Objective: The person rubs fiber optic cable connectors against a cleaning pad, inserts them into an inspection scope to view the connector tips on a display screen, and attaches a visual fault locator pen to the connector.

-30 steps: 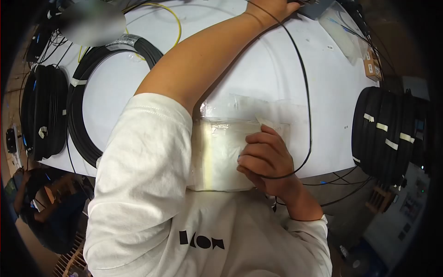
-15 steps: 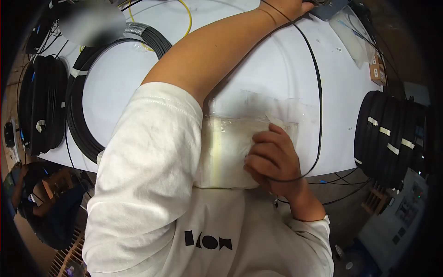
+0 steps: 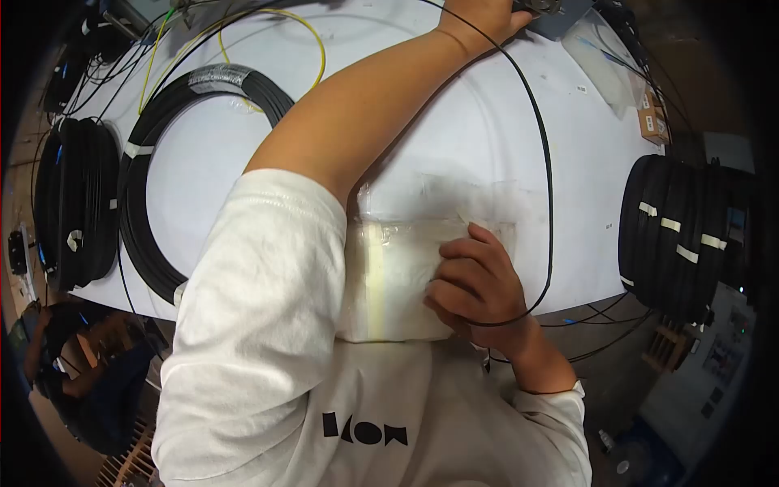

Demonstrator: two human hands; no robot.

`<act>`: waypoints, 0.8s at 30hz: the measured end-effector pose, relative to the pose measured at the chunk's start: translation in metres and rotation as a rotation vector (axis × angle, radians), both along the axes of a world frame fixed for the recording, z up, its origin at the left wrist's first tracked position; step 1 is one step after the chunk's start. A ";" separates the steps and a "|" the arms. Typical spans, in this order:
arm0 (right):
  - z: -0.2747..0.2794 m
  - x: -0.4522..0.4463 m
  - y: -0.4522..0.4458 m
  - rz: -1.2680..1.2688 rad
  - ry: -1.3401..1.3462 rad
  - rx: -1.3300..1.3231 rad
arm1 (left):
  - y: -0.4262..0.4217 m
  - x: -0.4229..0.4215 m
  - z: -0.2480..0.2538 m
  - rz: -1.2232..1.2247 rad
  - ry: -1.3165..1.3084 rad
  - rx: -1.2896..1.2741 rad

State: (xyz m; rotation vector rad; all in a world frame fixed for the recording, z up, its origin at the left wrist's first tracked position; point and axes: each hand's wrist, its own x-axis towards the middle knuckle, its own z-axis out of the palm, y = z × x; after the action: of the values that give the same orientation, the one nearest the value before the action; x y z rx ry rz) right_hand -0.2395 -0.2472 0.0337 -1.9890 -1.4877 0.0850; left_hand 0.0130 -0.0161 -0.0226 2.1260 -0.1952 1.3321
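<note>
My right hand (image 3: 479, 280) is closed, fingers curled, on a thin black cable (image 3: 550, 187) near the table's front edge. From there the cable loops up the right side and crosses above my left wrist. Beneath my right hand lies a clear plastic sheet (image 3: 406, 280) taped to the table, with a pale yellow strip down its left part. My left hand (image 3: 483, 18) reaches to the far side, beside a dark metal device (image 3: 540, 6). The top edge of the view cuts off most of its fingers, so its grip is hidden.
A black cable coil (image 3: 150, 219) lies on the white table (image 3: 211, 170), partly behind my left arm. More coils stand at the left (image 3: 77, 203) and right (image 3: 673, 235). A yellow cable (image 3: 322, 49), a plastic bag (image 3: 604, 69) and a small cardboard box (image 3: 651, 120) lie farther back. Someone sits at lower left.
The view has tilted and shifted slightly. A blurred pale round shape at the upper left is gone, showing more of the coil and yellow cable. Both hands keep nearly the same pose.
</note>
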 end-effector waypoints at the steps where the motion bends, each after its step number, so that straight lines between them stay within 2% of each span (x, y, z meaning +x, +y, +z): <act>1: -0.001 0.001 0.000 -0.014 -0.030 -0.012 | 0.000 0.000 0.000 0.001 -0.003 -0.003; 8: 0.001 0.003 -0.001 -0.006 -0.027 -0.022 | 0.000 0.000 0.001 0.012 -0.027 0.007; 11: 0.003 0.004 -0.003 -0.030 0.033 0.083 | -0.001 -0.001 0.002 0.004 0.015 -0.006; 14: -0.007 0.002 0.002 0.080 0.024 0.021 | 0.000 -0.002 0.003 -0.002 -0.001 -0.002; 17: -0.004 0.005 0.001 -0.038 0.030 0.069 | -0.001 -0.003 0.004 0.016 0.018 0.002; 20: -0.007 0.002 0.003 0.039 0.054 0.045 | 0.000 -0.003 0.004 0.009 -0.003 0.006; 24: -0.007 0.004 0.001 -0.020 0.041 0.074 | -0.001 -0.002 0.003 0.001 0.006 0.000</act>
State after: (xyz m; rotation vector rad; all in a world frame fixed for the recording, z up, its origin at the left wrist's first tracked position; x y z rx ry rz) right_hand -0.2351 -0.2460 0.0270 -1.9315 -1.4251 0.0606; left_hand 0.0112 -0.0168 -0.0201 2.1308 -0.1915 1.3259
